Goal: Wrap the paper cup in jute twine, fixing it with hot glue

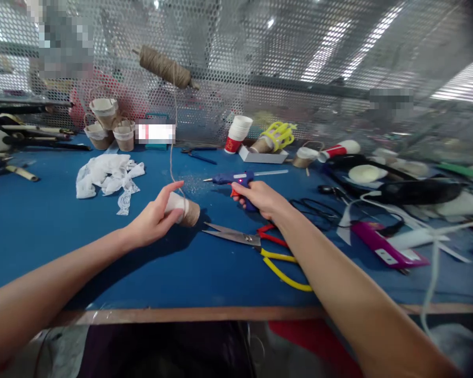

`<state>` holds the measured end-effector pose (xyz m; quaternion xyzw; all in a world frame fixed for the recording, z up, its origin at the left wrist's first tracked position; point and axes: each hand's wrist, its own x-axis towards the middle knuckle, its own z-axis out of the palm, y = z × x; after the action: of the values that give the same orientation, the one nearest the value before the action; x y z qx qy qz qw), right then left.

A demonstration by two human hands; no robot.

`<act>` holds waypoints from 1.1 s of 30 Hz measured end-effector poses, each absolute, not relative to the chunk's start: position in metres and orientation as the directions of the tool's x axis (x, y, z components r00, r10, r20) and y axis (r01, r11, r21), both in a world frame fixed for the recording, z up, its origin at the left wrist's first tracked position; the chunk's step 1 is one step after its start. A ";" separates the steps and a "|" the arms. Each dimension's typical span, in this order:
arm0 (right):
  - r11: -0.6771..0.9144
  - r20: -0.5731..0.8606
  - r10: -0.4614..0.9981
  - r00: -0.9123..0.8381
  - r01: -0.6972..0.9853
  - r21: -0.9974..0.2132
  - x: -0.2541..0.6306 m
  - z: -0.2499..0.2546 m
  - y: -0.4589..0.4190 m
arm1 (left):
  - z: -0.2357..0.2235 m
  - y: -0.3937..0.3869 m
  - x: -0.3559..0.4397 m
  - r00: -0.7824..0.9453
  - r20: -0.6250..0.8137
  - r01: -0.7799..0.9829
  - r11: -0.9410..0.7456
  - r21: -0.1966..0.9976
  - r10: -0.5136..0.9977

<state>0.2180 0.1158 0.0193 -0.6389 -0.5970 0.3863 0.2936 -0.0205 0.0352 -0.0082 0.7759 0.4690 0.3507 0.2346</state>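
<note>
My left hand holds a paper cup tilted on its side, its lower part wrapped in brown twine. From the cup a strand of twine runs up to a twine spool hung on a rod at the mesh wall. In my right hand is a blue glue gun with an orange trigger; its nozzle points left and a clear glue stick sticks out behind. Just below lie scissors with one red and one yellow handle, partly hidden by my right forearm.
White lace lies at left, before several twine-covered cups. Pliers, stacked paper cups and a white box stand along the back. A purple power strip, cables and clutter cover the right side.
</note>
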 end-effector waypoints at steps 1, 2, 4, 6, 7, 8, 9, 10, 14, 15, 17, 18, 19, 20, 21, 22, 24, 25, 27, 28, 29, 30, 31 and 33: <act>-0.129 -0.162 0.987 -0.012 0.546 -0.828 0.218 0.016 0.119 | -0.008 0.036 -0.021 0.311 0.327 0.563 -0.450 0.693 0.892; -0.140 -0.177 0.984 -0.012 0.560 -0.816 0.218 0.012 0.123 | -0.007 0.036 -0.021 0.308 0.329 0.564 -0.450 0.692 0.893; -0.148 -0.192 0.981 -0.009 0.601 -0.786 0.219 0.006 0.127 | -0.005 0.036 -0.022 0.302 0.333 0.570 -0.449 0.688 0.893; -0.135 -0.180 0.984 -0.001 0.657 -0.742 0.220 0.003 0.130 | -0.003 0.036 -0.022 0.308 0.328 0.581 -0.450 0.679 0.893; -0.122 -0.164 0.987 0.006 0.691 -0.713 0.220 0.003 0.131 | -0.002 0.036 -0.022 0.315 0.323 0.589 -0.451 0.671 0.892; -0.106 -0.138 0.990 0.016 0.726 -0.679 0.220 0.004 0.131 | -0.001 0.036 -0.022 0.325 0.318 0.599 -0.454 0.660 0.891; -0.089 -0.106 0.994 0.027 0.761 -0.643 0.220 0.006 0.130 | 0.000 0.035 -0.023 0.335 0.314 0.609 -0.458 0.648 0.889; -0.070 -0.069 0.997 0.035 0.791 -0.608 0.218 0.009 0.129 | 0.000 0.034 -0.023 0.346 0.309 0.617 -0.462 0.636 0.886; 0.064 0.011 0.997 -0.070 0.827 -0.559 0.202 0.023 0.109 | 0.003 0.029 -0.020 0.404 0.318 0.604 -0.511 0.612 0.858; 0.106 -0.001 0.991 -0.130 0.809 -0.578 0.195 0.026 0.102 | 0.003 0.027 -0.019 0.420 0.327 0.591 -0.529 0.609 0.846; 0.194 -0.051 0.952 -0.302 0.724 -0.662 0.180 0.028 0.087 | 0.004 0.024 -0.017 0.446 0.338 0.565 -0.554 0.612 0.829; 0.226 -0.077 0.888 -0.453 0.577 -0.784 0.173 0.028 0.081 | 0.004 0.023 -0.016 0.454 0.333 0.556 -0.555 0.619 0.826; 0.207 -0.058 0.856 -0.513 0.443 -0.873 0.167 0.028 0.076 | 0.004 0.022 -0.015 0.460 0.325 0.547 -0.552 0.629 0.826; 0.183 -0.015 0.859 -0.512 0.335 -0.924 0.162 0.027 0.073 | 0.004 0.022 -0.015 0.461 0.319 0.539 -0.547 0.640 0.828; 0.152 0.017 0.874 -0.486 0.239 -0.959 0.159 0.025 0.070 | 0.004 0.022 -0.014 0.459 0.313 0.533 -0.540 0.652 0.832; 0.126 0.036 0.897 -0.440 0.178 -0.976 0.157 0.024 0.069 | 0.004 0.023 -0.014 0.455 0.307 0.529 -0.531 0.662 0.836; 0.089 0.038 0.927 -0.372 0.123 -0.988 0.157 0.021 0.067 | 0.003 0.024 -0.014 0.444 0.293 0.528 -0.511 0.678 0.847; 0.078 0.031 0.930 -0.366 0.116 -0.990 0.159 0.020 0.067 | 0.003 0.024 -0.014 0.438 0.282 0.531 -0.499 0.685 0.854; 0.060 0.008 0.918 -0.396 0.118 -0.991 0.161 0.017 0.067 | 0.002 0.024 -0.013 0.431 0.261 0.538 -0.478 0.694 0.864; 0.049 -0.009 0.905 -0.424 0.124 -0.991 0.161 0.015 0.066 | 0.001 0.023 -0.012 0.432 0.260 0.536 -0.478 0.695 0.863; 0.030 -0.033 0.888 -0.460 0.129 -0.991 0.161 0.013 0.065 | 0.001 0.022 -0.012 0.439 0.263 0.530 -0.484 0.696 0.859; 0.006 -0.059 0.868 -0.493 0.128 -0.992 0.160 0.012 0.064 | 0.000 0.021 -0.011 0.451 0.266 0.521 -0.494 0.696 0.852; -0.019 -0.079 0.854 -0.515 0.120 -0.993 0.159 0.010 0.063 | 0.000 0.019 -0.010 0.468 0.267 0.512 -0.505 0.695 0.843; -0.043 -0.080 0.862 -0.500 0.085 -0.995 0.157 0.009 0.061 | 0.000 0.016 -0.009 0.498 0.247 0.506 -0.510 0.696 0.831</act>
<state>0.1571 0.0613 0.0087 -0.3855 -0.6141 0.6108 0.3181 -0.0091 0.0164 0.0003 0.8190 0.4081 0.2904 0.2800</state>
